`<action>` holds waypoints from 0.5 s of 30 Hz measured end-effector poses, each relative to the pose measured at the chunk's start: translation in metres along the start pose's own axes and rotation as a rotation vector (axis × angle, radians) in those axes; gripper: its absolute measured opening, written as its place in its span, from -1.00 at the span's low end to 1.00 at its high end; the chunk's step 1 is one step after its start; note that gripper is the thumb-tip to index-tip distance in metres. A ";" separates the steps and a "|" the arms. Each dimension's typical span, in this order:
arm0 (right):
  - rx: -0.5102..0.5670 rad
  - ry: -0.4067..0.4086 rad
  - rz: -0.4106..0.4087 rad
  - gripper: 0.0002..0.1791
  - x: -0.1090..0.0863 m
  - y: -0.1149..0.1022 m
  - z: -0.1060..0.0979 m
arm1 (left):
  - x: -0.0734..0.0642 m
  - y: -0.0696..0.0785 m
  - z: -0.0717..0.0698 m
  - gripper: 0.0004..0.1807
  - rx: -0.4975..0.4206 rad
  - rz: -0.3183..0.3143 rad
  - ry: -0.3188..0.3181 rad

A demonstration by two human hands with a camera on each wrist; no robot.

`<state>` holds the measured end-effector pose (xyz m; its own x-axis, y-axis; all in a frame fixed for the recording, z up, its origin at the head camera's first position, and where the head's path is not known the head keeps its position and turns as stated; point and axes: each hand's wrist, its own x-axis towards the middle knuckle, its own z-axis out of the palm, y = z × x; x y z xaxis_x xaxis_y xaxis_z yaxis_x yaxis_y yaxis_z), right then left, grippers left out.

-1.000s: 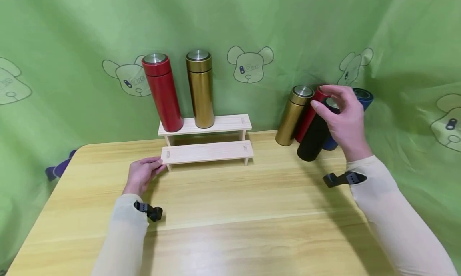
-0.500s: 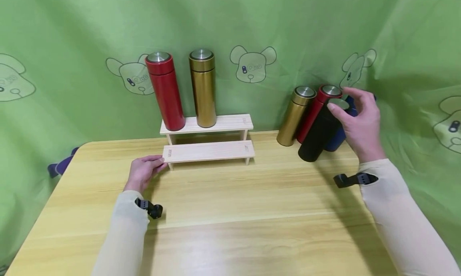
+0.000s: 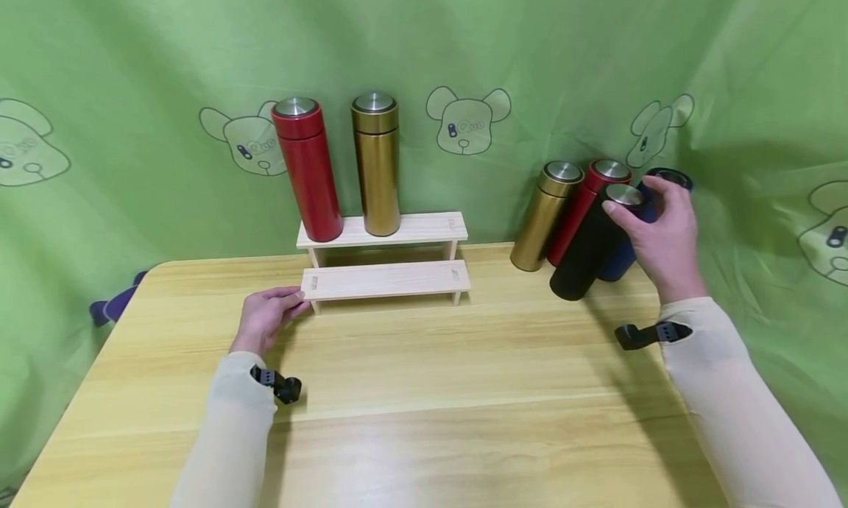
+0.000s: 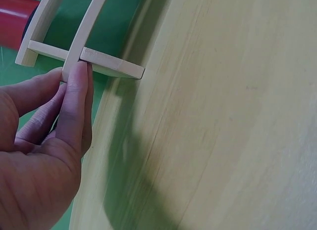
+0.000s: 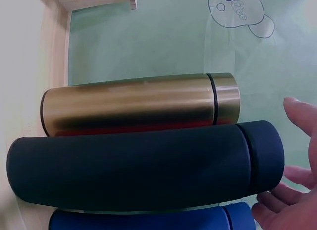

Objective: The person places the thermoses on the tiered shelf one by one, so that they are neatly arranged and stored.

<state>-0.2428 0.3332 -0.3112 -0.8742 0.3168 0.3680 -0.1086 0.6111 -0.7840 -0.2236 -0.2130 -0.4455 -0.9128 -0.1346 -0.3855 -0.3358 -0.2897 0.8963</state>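
Observation:
My left hand [image 3: 268, 318] pinches the left end of the front step of a two-step wooden shelf [image 3: 387, 280]; thumb and fingers lie on either side of the board [image 4: 81, 34] in the left wrist view. At the right, my right hand [image 3: 665, 235] is spread around the top of a black thermos flask [image 3: 586, 247]. In the right wrist view, the thumb of that hand [image 5: 302, 190] stands apart from the black cap [image 5: 266, 156], while its lower fingers are by the cap's edge; contact is unclear. A blue flask [image 3: 619, 261] stands partly hidden behind the black one.
A red flask [image 3: 308, 173] and a gold flask [image 3: 377, 173] stand on the shelf's upper step. Another gold flask [image 3: 543, 217] and another red flask [image 3: 583, 206] stand close beside the black one. A green curtain [image 3: 424, 37] hangs behind the wooden table [image 3: 424, 375].
My right hand has moved right, from over the red and black flasks to around the black flask's top, and dropped slightly. My left hand keeps its pinch on the shelf.

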 end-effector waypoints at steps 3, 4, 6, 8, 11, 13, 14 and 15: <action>-0.021 0.001 0.019 -0.16 0.000 0.004 0.001 | 0.001 -0.001 0.000 -0.52 0.001 -0.005 0.002; -0.018 0.003 0.024 -0.15 0.000 0.005 0.001 | 0.001 -0.001 0.000 -0.53 0.003 -0.006 0.002; -0.015 0.005 0.034 -0.15 0.001 0.007 0.001 | 0.001 -0.001 0.000 -0.53 0.005 -0.006 0.003; -0.010 0.004 0.048 -0.14 0.001 0.009 0.002 | 0.001 -0.001 0.000 -0.53 0.009 -0.002 0.000; -0.008 -0.016 0.073 -0.10 0.003 0.009 0.002 | 0.000 -0.001 0.000 -0.53 0.014 0.001 -0.001; 0.002 -0.032 0.088 -0.07 0.003 0.010 0.002 | -0.001 0.000 0.000 -0.53 0.015 0.002 -0.002; 0.017 -0.042 0.097 -0.05 0.003 0.010 0.002 | -0.001 0.000 0.000 -0.53 0.014 0.002 -0.001; 0.035 -0.048 0.105 -0.03 0.004 0.010 0.002 | -0.001 0.000 0.000 -0.53 0.014 -0.001 0.002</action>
<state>-0.2481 0.3388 -0.3189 -0.9034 0.3420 0.2587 -0.0307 0.5503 -0.8344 -0.2227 -0.2132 -0.4454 -0.9122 -0.1361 -0.3866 -0.3397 -0.2766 0.8989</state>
